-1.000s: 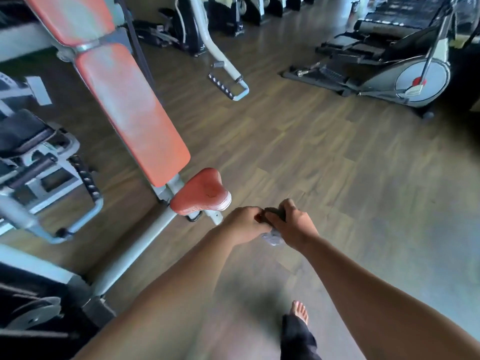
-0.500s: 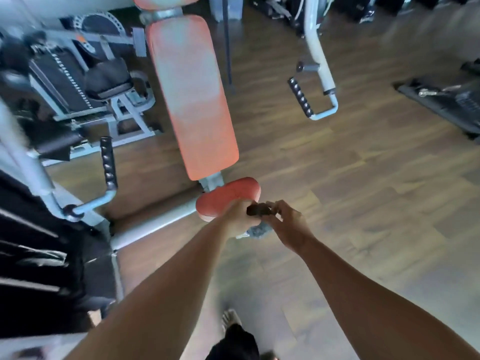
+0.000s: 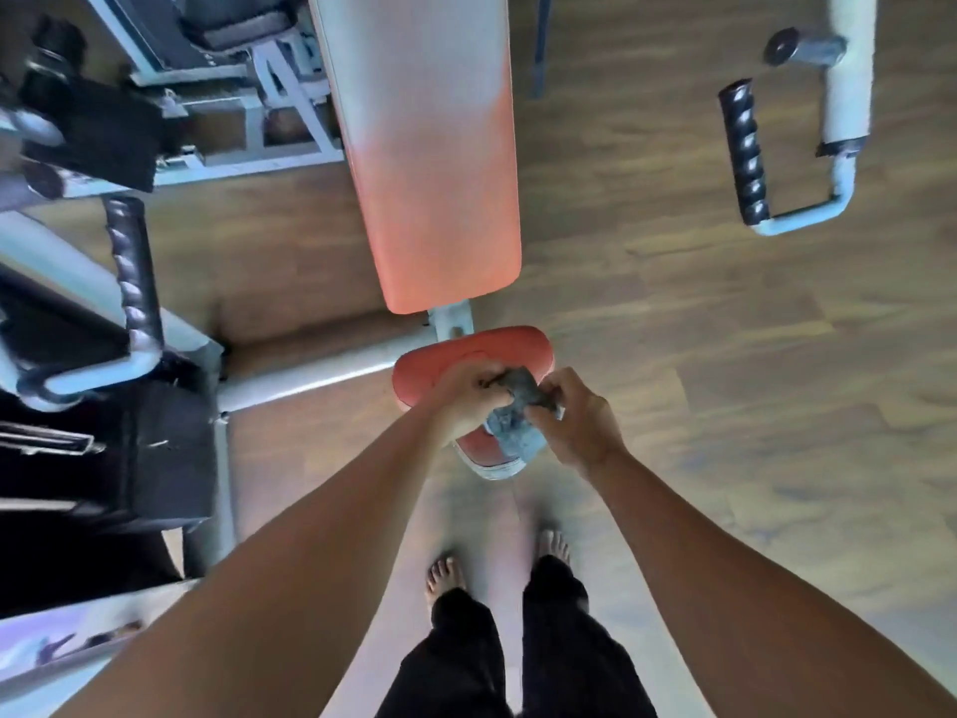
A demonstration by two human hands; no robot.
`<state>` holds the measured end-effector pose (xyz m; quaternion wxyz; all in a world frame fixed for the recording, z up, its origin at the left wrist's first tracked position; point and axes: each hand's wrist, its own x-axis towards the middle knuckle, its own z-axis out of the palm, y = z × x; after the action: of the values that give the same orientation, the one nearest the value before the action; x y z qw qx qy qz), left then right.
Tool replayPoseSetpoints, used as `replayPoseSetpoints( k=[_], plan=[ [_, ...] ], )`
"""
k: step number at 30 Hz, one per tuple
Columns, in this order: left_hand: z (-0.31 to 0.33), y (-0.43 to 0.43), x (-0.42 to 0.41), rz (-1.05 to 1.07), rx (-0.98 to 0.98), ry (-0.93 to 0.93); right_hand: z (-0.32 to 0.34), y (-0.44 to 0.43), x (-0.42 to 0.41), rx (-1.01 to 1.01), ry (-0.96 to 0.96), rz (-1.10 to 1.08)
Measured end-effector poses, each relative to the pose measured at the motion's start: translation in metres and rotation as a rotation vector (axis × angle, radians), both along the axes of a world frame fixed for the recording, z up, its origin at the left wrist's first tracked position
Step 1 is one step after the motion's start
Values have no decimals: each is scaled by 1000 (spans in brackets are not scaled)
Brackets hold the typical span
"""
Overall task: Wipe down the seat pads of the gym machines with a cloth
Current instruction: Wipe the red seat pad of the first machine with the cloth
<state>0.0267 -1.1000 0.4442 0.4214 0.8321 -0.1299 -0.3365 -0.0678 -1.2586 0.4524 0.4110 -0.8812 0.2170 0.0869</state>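
A small red seat pad (image 3: pixel 440 362) sits at the near end of a gym machine, just below its long red back pad (image 3: pixel 430 163). Over the seat pad I hold a crumpled grey-blue cloth (image 3: pixel 512 422) between both hands. My left hand (image 3: pixel 468 393) grips the cloth's left part. My right hand (image 3: pixel 575 424) pinches its right part. The cloth hangs above the pad's front half and hides some of it.
Grey frame tubes with black ribbed handles stand left (image 3: pixel 132 272) and right (image 3: pixel 745 158) of the pads. A black weight stack (image 3: pixel 103 448) is at the left. Wooden floor (image 3: pixel 751 380) spreads to the right. My bare feet (image 3: pixel 445 575) are below the seat.
The view has swung over the machine, so the seat pad now lies directly under my hands. Both hands have kept hold of the cloth and moved above the pad.
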Motion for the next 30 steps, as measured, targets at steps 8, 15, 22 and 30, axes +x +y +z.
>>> replayPoseSetpoints(
  k=[8,15,22,30],
  plan=[
    [-100,-38,38,174,241,-132,-119,-31,57,-8,78,51],
    [-195,-47,50,168,356,-245,-216,-35,87,-212,142,176],
    [-234,-39,44,79,467,-384,-246,-40,96,-287,77,231],
    [-245,12,29,77,505,-411,-269,-18,87,-404,-276,639]
  ],
)
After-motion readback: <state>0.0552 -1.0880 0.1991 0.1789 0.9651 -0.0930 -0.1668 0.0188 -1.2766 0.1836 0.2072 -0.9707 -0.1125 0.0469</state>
